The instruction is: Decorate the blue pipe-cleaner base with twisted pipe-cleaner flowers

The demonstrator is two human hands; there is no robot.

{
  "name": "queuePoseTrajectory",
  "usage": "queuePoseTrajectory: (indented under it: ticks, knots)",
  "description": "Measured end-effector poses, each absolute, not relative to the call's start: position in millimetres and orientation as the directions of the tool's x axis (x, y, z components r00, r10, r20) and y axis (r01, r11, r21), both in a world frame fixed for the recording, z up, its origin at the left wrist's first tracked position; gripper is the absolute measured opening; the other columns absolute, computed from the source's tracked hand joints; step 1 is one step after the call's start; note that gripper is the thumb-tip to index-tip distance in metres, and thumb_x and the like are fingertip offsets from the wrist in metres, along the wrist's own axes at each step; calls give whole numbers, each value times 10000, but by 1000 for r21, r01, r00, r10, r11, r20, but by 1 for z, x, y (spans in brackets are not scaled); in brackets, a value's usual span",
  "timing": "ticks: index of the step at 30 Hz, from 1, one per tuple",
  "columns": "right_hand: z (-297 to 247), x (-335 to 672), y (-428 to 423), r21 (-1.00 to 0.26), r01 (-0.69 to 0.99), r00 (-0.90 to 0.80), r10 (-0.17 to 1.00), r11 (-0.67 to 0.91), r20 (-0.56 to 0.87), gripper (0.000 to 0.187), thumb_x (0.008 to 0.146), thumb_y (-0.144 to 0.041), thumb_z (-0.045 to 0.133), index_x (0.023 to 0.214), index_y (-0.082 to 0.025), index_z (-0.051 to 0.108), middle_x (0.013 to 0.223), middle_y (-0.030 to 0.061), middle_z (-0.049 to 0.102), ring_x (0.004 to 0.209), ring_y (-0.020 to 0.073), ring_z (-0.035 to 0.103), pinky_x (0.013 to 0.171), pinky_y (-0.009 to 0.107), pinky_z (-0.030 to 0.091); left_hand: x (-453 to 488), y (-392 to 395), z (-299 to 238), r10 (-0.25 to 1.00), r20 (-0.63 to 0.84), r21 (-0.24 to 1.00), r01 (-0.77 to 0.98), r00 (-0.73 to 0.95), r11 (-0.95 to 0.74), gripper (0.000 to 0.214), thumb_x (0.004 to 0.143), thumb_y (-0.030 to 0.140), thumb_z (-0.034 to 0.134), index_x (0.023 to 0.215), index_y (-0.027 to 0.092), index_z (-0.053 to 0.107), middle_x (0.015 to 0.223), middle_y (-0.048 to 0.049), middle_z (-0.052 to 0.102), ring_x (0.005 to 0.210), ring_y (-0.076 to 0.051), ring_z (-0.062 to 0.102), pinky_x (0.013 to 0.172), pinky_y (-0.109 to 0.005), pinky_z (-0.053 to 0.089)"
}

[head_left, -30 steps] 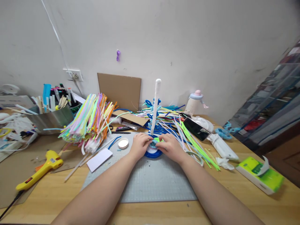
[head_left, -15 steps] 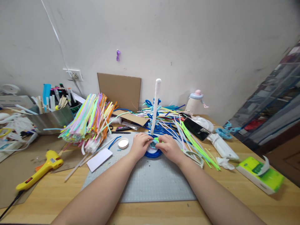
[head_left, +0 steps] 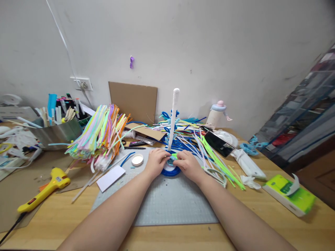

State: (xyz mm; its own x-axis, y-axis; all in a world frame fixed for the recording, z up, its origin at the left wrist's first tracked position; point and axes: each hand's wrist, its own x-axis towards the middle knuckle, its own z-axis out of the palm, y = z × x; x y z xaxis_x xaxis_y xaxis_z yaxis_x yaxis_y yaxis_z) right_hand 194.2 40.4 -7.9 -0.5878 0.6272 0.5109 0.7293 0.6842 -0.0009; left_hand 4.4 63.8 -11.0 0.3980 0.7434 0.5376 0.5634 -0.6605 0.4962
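Over a round base with a blue fuzzy rim [head_left: 171, 173], my two hands meet at the middle of the grey cutting mat [head_left: 175, 205]. A tall white wrapped post [head_left: 173, 118] rises upright from the base's far side. My left hand [head_left: 157, 162] is closed, its fingertips pressed on the left of a small light blue piece [head_left: 171, 160]. On the piece's right side, my right hand [head_left: 187, 164] pinches too. A bit of bright green shows by the right fingertips. The fingers partly cover the piece, so its exact kind is unclear.
Bundled pipe cleaners [head_left: 96, 136] stand at left, near a yellow glue gun [head_left: 44, 191]. A white card [head_left: 111, 178] and a small round tin [head_left: 137, 160] lie left of my hands. Loose green stems [head_left: 222, 160], a phone [head_left: 220, 143] and a tissue pack [head_left: 290, 195] are to the right.
Hardly anything differs. Both hands stay at the base on the light blue piece, with only slight finger movement; the view has shifted a little.
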Motion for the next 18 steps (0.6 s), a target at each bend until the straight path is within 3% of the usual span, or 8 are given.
queuePoseTrajectory:
  ticks: [6,13,18]
  knots:
    - [-5,199,39,-144,646,-584,607,750,539,145,875,-267,516,853,-253,658,928,57,609,874,203,502,776,350,368,4,64,-12,744,532,491,569,404,-660,142,834,278,539,884,251,669,915,-23,692,920,-185,548,851,-361,348]
    - [-14,204,45,-452,633,-300,738,628,605,142,845,-280,558,964,-219,606,907,61,653,863,218,567,774,371,417,3,63,-10,743,526,481,575,415,-662,145,843,282,527,877,250,664,913,-18,691,919,-185,544,839,-354,344]
    - [-18,200,46,-479,634,-290,760,608,581,229,803,-304,616,1023,-241,607,966,52,674,907,232,577,808,389,395,4,63,-10,743,528,480,577,412,-661,143,840,279,532,883,252,666,914,-19,691,919,-183,544,844,-358,339]
